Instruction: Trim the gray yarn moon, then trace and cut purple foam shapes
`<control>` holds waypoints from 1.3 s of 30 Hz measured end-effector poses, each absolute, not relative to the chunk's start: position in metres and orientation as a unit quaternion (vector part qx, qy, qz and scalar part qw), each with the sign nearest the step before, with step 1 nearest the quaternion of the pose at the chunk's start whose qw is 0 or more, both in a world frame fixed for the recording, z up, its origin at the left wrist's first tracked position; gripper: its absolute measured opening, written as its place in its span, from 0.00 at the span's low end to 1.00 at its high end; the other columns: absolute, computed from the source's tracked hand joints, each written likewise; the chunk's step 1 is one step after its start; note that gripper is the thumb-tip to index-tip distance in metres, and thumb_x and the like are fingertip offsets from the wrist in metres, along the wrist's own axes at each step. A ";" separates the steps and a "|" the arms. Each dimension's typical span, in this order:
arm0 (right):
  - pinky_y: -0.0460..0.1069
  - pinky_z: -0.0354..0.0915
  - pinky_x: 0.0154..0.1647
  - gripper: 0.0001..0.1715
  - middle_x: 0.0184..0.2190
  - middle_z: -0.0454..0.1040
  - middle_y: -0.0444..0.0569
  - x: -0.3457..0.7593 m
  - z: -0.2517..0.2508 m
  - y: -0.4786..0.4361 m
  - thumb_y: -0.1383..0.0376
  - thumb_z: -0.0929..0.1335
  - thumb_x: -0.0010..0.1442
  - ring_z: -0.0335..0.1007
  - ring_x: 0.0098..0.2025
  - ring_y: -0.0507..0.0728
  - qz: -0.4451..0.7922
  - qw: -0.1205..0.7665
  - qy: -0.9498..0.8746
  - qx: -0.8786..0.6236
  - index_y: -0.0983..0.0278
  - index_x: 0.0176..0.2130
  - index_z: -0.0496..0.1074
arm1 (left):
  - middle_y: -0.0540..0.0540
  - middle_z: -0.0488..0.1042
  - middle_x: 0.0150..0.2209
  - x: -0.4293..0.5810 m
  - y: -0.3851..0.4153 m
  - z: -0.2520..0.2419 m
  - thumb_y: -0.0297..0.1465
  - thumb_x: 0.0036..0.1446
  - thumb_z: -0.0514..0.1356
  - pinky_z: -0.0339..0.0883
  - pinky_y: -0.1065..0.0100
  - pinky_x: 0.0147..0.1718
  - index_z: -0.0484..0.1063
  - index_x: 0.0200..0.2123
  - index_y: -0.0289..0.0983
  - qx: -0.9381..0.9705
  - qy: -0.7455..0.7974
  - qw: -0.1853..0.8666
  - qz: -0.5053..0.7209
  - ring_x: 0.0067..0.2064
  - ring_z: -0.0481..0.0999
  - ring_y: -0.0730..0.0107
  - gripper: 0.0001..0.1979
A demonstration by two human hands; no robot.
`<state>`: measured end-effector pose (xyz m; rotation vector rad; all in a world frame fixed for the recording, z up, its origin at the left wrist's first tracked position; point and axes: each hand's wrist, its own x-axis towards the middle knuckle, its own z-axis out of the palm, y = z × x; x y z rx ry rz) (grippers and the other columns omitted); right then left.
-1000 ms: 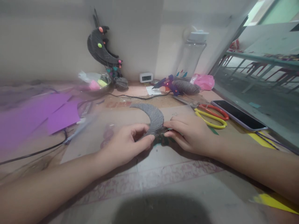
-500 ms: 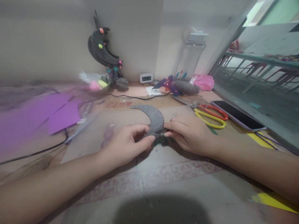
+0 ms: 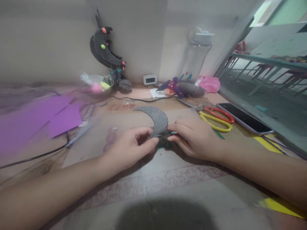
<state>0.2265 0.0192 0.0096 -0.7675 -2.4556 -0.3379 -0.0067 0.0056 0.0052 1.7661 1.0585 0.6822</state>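
A crescent moon wrapped in grey yarn (image 3: 158, 119) lies in the middle of the table, its pointed upper tip toward the left. My left hand (image 3: 134, 143) grips its lower part, the thumb in front and the fingers curled behind; that end is partly hidden. At the crescent's outer right edge is my right hand (image 3: 192, 137), thumb and forefinger closed around something small and dark with a hint of green, too unclear to name. Dark green bits (image 3: 165, 142) show just below the crescent, between both hands.
Red-and-yellow-handled scissors (image 3: 216, 119) and a phone (image 3: 244, 118) lie at right. Behind are a glue gun (image 3: 170, 87) with a red light, a grey yarn ball (image 3: 192, 90), a small clock (image 3: 150, 80) and a bottle (image 3: 196, 57). Purple sheets (image 3: 64, 116) cover the left; a decorated dark crescent (image 3: 103, 51) stands behind.
The crescent has shifted very slightly left and up in my left hand. My right thumb and forefinger have moved a little left, and a small greenish bit now shows between them.
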 end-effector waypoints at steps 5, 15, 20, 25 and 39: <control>0.49 0.54 0.28 0.19 0.26 0.74 0.49 0.225 0.011 0.020 0.59 0.60 0.72 0.65 0.27 0.54 -0.132 0.278 -0.912 -0.271 0.68 0.39 0.75 | 0.53 0.67 0.22 -0.008 0.005 0.007 0.36 0.62 0.56 0.56 0.73 0.24 0.68 0.25 0.37 0.744 0.437 0.428 0.269 0.25 0.65 0.75 0.14; 0.50 0.53 0.28 0.20 0.26 0.74 0.49 0.224 0.013 0.020 0.61 0.59 0.73 0.65 0.28 0.54 -0.183 0.262 -0.913 -0.254 0.68 0.38 0.75 | 0.54 0.68 0.22 -0.006 0.005 0.008 0.36 0.62 0.57 0.57 0.73 0.24 0.67 0.25 0.37 0.722 0.427 0.474 0.270 0.24 0.67 0.76 0.14; 0.50 0.51 0.27 0.20 0.25 0.73 0.48 0.225 0.012 0.021 0.61 0.60 0.73 0.63 0.27 0.54 -0.211 0.265 -0.910 -0.239 0.68 0.36 0.75 | 0.54 0.69 0.22 -0.005 0.006 0.008 0.35 0.62 0.57 0.58 0.74 0.23 0.67 0.25 0.37 0.709 0.431 0.487 0.273 0.24 0.67 0.76 0.14; 0.50 0.50 0.27 0.20 0.24 0.72 0.47 0.225 0.011 0.021 0.61 0.60 0.73 0.62 0.26 0.54 -0.207 0.267 -0.911 -0.236 0.67 0.35 0.75 | 0.54 0.69 0.21 -0.006 0.005 0.006 0.35 0.62 0.56 0.58 0.74 0.24 0.67 0.24 0.37 0.724 0.424 0.474 0.268 0.24 0.67 0.76 0.14; 0.50 0.53 0.28 0.19 0.26 0.73 0.49 0.225 0.016 0.016 0.61 0.60 0.72 0.64 0.28 0.55 -0.181 0.288 -0.912 -0.227 0.70 0.41 0.74 | 0.54 0.68 0.24 -0.006 0.010 0.004 0.37 0.64 0.56 0.57 0.73 0.27 0.69 0.27 0.37 0.720 0.424 0.471 0.283 0.28 0.65 0.75 0.14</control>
